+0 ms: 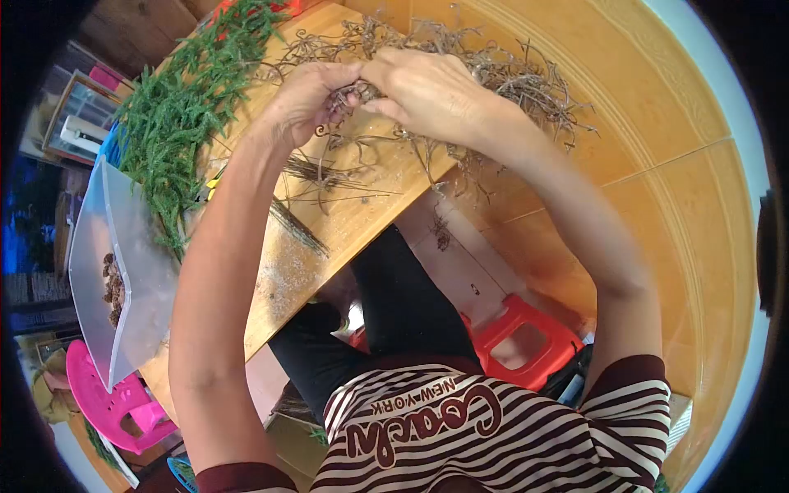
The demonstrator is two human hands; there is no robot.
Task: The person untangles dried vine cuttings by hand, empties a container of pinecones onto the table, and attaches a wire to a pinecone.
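Note:
My left hand [311,97] is closed, its fingers around some thin brown curly twigs [353,92] above the wooden table. Right beside it, my right hand [426,92] is closed with its thumb and fingers at the same twigs; its fingertips are partly hidden. The two hands meet at the fingers. Behind and to the right spreads a large tangle of dried curly twigs [526,78], partly hanging over the table edge. Loose straight stems [316,171] and a bundle of thin wires or stalks [296,228] lie on the table below my hands.
Green artificial-looking fir branches [177,123] cover the table's left side. A translucent plastic bin [111,246] holding brown clumps stands at the left edge, near a pink plastic chair [103,394]. A red stool [530,341] is below the wooden table [378,222], beside a tan tiled wall [657,222].

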